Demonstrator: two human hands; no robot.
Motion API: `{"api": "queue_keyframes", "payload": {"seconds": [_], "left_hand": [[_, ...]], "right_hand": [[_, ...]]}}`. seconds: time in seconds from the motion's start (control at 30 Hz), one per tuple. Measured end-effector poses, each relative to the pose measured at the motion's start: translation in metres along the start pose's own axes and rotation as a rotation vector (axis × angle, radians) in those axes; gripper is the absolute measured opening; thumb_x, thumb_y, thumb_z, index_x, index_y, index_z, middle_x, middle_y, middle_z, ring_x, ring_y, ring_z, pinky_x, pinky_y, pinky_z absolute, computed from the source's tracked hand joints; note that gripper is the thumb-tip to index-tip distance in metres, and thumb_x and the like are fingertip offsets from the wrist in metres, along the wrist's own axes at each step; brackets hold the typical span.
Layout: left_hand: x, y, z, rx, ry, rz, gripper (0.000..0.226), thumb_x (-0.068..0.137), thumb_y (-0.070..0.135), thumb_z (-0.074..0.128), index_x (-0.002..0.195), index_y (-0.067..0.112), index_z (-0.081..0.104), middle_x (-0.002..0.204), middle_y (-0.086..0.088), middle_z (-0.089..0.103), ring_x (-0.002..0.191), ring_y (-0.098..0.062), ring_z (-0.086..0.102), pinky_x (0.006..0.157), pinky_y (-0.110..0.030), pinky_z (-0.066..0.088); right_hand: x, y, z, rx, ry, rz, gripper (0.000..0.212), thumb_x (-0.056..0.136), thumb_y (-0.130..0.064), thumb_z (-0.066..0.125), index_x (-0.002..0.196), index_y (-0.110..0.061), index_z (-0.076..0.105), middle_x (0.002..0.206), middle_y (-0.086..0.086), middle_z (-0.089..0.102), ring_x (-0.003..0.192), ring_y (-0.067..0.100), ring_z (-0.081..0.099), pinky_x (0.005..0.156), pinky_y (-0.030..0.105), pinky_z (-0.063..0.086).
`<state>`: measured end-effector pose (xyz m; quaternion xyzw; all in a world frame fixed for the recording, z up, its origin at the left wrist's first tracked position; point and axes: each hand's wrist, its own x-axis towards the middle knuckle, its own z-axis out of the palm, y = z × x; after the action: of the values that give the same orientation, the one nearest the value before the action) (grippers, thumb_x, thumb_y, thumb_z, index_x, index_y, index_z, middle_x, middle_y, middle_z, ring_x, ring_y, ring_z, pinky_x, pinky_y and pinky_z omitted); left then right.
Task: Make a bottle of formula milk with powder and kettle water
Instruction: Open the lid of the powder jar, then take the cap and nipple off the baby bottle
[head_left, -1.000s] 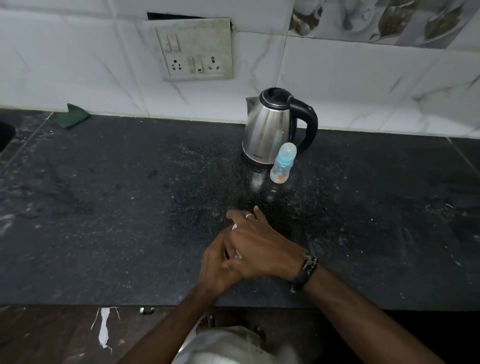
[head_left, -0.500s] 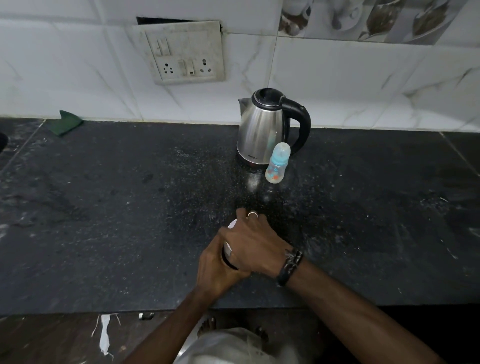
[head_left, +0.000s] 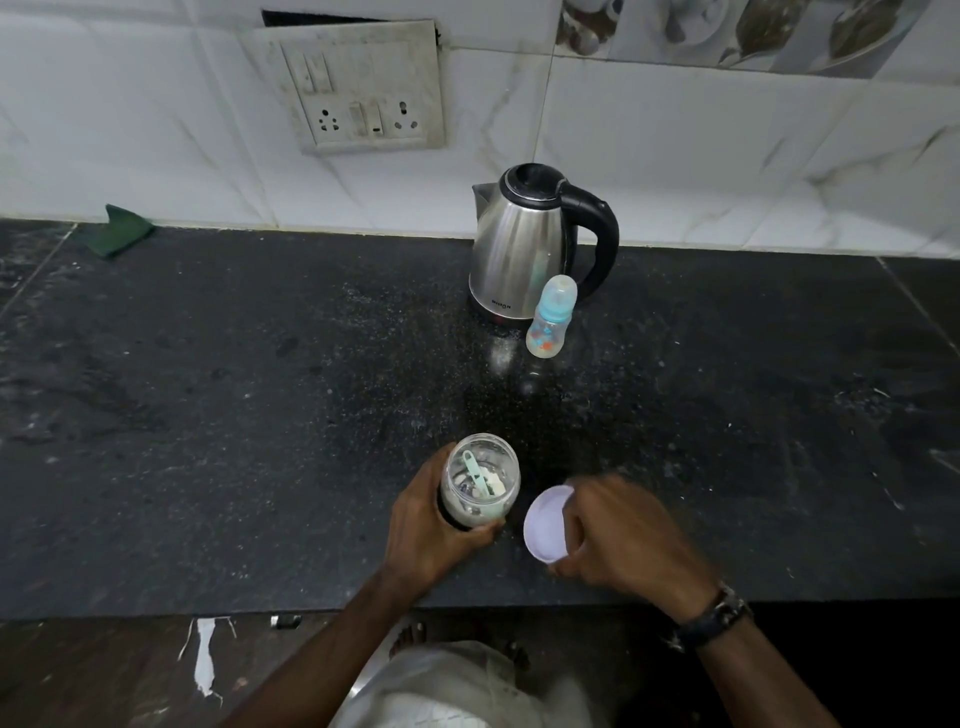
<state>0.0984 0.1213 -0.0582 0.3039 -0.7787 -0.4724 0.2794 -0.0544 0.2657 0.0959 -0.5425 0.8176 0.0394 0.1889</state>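
Note:
A clear plastic jar (head_left: 480, 480) of white powder stands open near the counter's front edge, with a pale green scoop (head_left: 477, 474) inside it. My left hand (head_left: 431, 525) grips the jar from the left. Just right of the jar, my right hand (head_left: 621, 535) holds the jar's white lid (head_left: 545, 522), tilted with its inside facing me. Farther back stands a capped baby bottle (head_left: 551, 318) with a blue collar, right in front of a steel kettle (head_left: 524, 244) with a black handle.
The black stone counter (head_left: 260, 415) runs wide to both sides. A green scouring pad (head_left: 117, 236) lies at the back left by the tiled wall. A switch-and-socket panel (head_left: 363, 85) is on the wall above. The counter's front edge runs just below my hands.
My right hand, which covered the jar's top, has lifted the lid off and moved it to the right. The jar is open now and the scoop inside shows.

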Motion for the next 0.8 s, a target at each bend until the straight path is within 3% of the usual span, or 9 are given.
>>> {"api": "queue_keyframes", "payload": {"seconds": [0.07,0.17,0.3,0.37,0.47,0.57,0.7,0.8], "left_hand": [[0.000,0.000,0.000,-0.004,0.005,-0.001,0.097,0.051,0.048,0.092,0.137,0.040,0.046,0.129,0.024,0.060,0.117,0.002,0.059,0.095,-0.018,0.049],[0.000,0.002,0.000,-0.009,0.003,-0.011,0.097,0.053,0.053,0.091,0.137,0.033,0.048,0.129,0.020,0.061,0.118,-0.001,0.059,0.095,-0.027,0.052],[-0.002,0.009,-0.001,-0.009,0.021,-0.009,0.093,0.055,0.055,0.091,0.136,0.038,0.048,0.129,0.023,0.061,0.118,0.000,0.059,0.095,-0.021,0.051],[-0.002,0.010,-0.001,-0.009,0.020,-0.020,0.094,0.055,0.051,0.093,0.136,0.035,0.049,0.128,0.021,0.062,0.118,-0.001,0.060,0.094,-0.025,0.052],[-0.001,0.010,-0.002,0.001,0.016,-0.033,0.095,0.054,0.046,0.094,0.137,0.030,0.050,0.128,0.018,0.062,0.118,-0.002,0.060,0.094,-0.034,0.054],[-0.001,0.010,-0.002,0.012,0.015,-0.040,0.096,0.053,0.044,0.094,0.137,0.027,0.050,0.129,0.016,0.062,0.118,-0.003,0.059,0.094,-0.037,0.054],[-0.002,0.010,-0.002,0.019,0.016,-0.050,0.095,0.054,0.046,0.094,0.137,0.032,0.049,0.129,0.019,0.061,0.119,-0.001,0.059,0.094,-0.036,0.054],[-0.001,0.011,-0.002,0.030,0.018,-0.062,0.095,0.053,0.047,0.093,0.136,0.037,0.048,0.127,0.022,0.061,0.117,0.000,0.059,0.093,-0.035,0.055]], "right_hand": [[0.002,-0.001,0.021,-0.086,-0.059,0.003,0.040,0.073,-0.053,0.072,0.090,-0.018,0.069,0.112,-0.002,0.065,0.105,0.022,0.052,0.085,0.030,0.045],[0.007,-0.004,0.049,-0.071,-0.083,-0.030,0.047,0.076,-0.052,0.071,0.100,-0.011,0.071,0.122,0.003,0.062,0.107,0.025,0.052,0.087,0.029,0.038],[0.013,-0.011,0.079,-0.067,-0.055,-0.041,0.056,0.080,-0.049,0.067,0.117,-0.008,0.066,0.132,0.007,0.055,0.110,0.027,0.050,0.089,0.031,0.040],[0.016,-0.015,0.087,-0.056,-0.051,-0.030,0.060,0.080,-0.047,0.067,0.124,-0.007,0.061,0.131,0.009,0.053,0.110,0.027,0.051,0.090,0.034,0.045],[0.017,-0.021,0.093,-0.056,-0.053,-0.041,0.052,0.079,-0.045,0.068,0.117,-0.009,0.065,0.128,0.010,0.052,0.106,0.028,0.052,0.084,0.037,0.047],[0.016,-0.023,0.093,-0.049,-0.054,-0.053,0.054,0.076,-0.046,0.072,0.118,-0.012,0.065,0.138,0.010,0.047,0.111,0.030,0.053,0.088,0.037,0.048],[0.017,-0.021,0.073,-0.010,-0.030,-0.037,0.062,0.067,-0.063,0.071,0.114,-0.023,0.065,0.134,0.004,0.050,0.113,0.028,0.054,0.094,0.036,0.040],[0.026,-0.006,0.042,0.035,0.060,-0.017,0.060,0.067,-0.078,0.061,0.093,-0.024,0.065,0.110,-0.003,0.060,0.100,0.022,0.059,0.075,0.033,0.039]]}}
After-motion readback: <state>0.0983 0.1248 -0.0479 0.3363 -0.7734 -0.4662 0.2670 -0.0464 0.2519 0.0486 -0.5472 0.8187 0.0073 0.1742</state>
